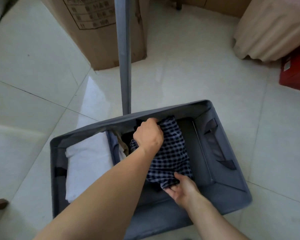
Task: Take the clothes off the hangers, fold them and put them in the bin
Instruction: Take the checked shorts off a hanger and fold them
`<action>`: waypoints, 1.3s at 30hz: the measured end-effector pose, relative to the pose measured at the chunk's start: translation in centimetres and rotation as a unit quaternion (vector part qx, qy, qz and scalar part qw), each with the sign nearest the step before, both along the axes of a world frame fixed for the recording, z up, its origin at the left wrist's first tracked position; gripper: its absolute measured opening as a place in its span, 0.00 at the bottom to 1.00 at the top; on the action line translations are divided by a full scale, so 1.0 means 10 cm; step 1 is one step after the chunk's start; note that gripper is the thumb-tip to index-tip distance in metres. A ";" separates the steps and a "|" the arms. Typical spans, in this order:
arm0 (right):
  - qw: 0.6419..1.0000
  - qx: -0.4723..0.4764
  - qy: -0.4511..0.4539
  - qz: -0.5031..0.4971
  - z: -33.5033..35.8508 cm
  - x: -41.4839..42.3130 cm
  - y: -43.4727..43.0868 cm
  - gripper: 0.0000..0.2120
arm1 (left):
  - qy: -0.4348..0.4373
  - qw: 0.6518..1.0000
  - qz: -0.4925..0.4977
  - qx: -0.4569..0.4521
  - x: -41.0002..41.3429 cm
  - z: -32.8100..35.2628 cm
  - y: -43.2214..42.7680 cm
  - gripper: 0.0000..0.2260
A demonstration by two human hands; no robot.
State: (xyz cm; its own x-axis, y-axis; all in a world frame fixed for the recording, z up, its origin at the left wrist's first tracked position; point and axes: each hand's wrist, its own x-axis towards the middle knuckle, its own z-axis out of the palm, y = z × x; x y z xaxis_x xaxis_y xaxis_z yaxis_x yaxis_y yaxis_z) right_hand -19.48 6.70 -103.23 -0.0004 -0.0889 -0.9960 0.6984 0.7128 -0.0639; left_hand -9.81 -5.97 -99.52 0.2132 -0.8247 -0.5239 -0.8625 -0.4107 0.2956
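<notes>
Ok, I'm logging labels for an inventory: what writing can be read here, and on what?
Cardboard box: printed table of characters, too blurred to read.
Red box: small pale label, too small to read.
Bin and checked shirt: no writing shows.

The bin (163, 110) sits on the floor (189, 75) in the lower middle of the frame. Inside it, a folded cloth (88, 163) lies at the left. A shirt (171, 153) lies in the middle. More clothes (122, 144) are squeezed between the two. The left hand (148, 134) grips the far end of the shirt, by the bin's back wall. The right hand (182, 189) holds the near end. A pole (124, 58) stands just behind the bin and runs to the top middle. A cardboard box (97, 32) stands behind the pole, upper left. A draped thing (270, 28) sits upper right, with a small box (296, 71) under it at the right edge.
</notes>
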 end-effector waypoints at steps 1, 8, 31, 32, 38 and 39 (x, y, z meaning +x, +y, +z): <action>1.000 0.003 0.002 0.013 -0.03 0.01 -0.01 0.15 | 0.023 1.000 -0.014 0.008 -0.01 -0.09 0.02 0.18; 0.986 0.028 0.046 0.157 -0.07 0.00 0.02 0.19 | 0.073 0.964 -0.226 0.123 0.04 -0.38 0.24 0.31; 0.964 -0.133 0.105 0.203 2.76 -0.10 -0.21 0.15 | 0.448 0.832 0.300 0.131 -0.04 2.41 0.91 0.12; 0.961 -0.146 0.108 0.209 2.97 -0.12 -0.19 0.15 | 0.458 0.826 0.302 0.128 -0.04 2.63 0.93 0.11; 0.926 -0.234 0.144 0.260 4.34 -0.21 -0.19 0.13 | 0.517 0.801 0.289 0.087 0.00 4.01 0.98 0.09; 0.920 -0.247 0.150 0.266 4.56 -0.21 -0.18 0.12 | 0.527 0.796 0.288 0.080 -0.01 4.23 1.00 0.09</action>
State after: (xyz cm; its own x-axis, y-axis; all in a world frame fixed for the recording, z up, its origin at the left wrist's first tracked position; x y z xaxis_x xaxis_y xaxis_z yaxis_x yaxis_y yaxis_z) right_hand -21.59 4.93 -57.59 -0.0949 -0.5975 -0.7962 0.1576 0.7807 -0.6047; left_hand -9.88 3.99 -57.26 -0.0952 -0.6542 -0.7503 0.1746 -0.7530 0.6344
